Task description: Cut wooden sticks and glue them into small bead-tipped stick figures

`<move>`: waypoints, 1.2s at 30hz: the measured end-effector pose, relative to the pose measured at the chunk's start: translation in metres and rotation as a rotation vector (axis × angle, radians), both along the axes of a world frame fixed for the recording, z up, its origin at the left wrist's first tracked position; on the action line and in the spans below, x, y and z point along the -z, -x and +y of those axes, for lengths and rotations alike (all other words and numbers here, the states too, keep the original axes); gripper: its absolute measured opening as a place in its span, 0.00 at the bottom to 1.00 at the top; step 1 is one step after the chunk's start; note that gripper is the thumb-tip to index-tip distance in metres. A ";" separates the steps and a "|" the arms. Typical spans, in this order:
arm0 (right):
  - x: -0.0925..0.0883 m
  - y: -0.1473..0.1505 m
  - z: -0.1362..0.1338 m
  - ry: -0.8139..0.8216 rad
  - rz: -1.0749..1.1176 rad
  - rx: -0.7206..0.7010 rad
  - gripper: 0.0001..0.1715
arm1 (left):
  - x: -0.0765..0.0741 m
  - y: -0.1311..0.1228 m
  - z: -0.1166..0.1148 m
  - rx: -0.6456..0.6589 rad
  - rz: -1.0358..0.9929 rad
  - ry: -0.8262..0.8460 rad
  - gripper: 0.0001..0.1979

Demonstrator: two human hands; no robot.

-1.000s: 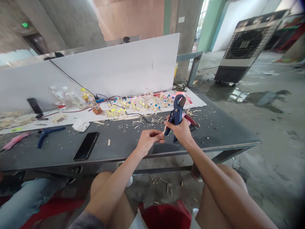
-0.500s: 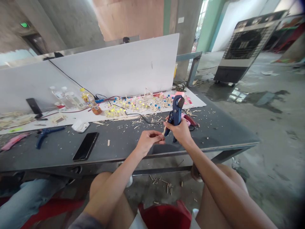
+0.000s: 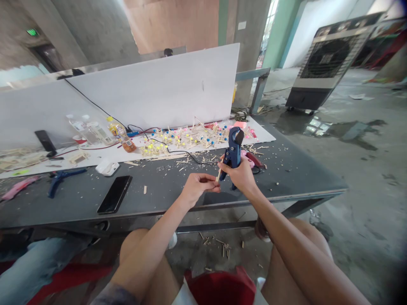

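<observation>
Over the front of the grey table, my right hand [image 3: 241, 173] is closed around a dark blue pipe cutter [image 3: 234, 149] held upright, its curved jaw at the top. A thin wooden stick [image 3: 219, 173] slants down from the right thumb and fingertips. Its lower end sits between the pinched fingertips of my left hand [image 3: 201, 186]. The stick lies beside the cutter's handles, outside the jaw. Right behind my right hand lies a pink and dark red tool [image 3: 253, 160], partly hidden by it.
Stick models with yellow, blue and pink balls [image 3: 190, 137] cover a white board, with wood scraps around. Left are a black phone [image 3: 114, 195], a white case [image 3: 107, 168], a blue tool [image 3: 62, 180] and an orange drink bottle [image 3: 127, 144]. A person's jeans-clad leg [image 3: 38, 267] shows lower left.
The cutter has shifted very slightly left and down in my right hand. Both hands keep their grip on the stick almost unmoved.
</observation>
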State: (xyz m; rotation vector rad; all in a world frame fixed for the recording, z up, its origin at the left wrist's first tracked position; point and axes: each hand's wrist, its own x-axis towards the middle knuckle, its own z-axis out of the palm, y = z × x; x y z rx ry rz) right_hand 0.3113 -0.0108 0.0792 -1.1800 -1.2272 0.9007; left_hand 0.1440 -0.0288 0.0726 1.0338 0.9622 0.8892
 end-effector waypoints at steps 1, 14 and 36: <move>-0.001 -0.001 0.000 0.009 0.001 -0.002 0.25 | 0.001 0.001 0.001 -0.011 0.000 -0.006 0.17; 0.004 -0.023 -0.017 0.209 -0.570 -0.039 0.20 | -0.008 0.023 0.012 -0.186 0.056 -0.201 0.23; -0.001 0.004 -0.040 0.342 -0.929 -0.263 0.25 | -0.014 0.032 0.011 -0.093 0.290 -0.285 0.33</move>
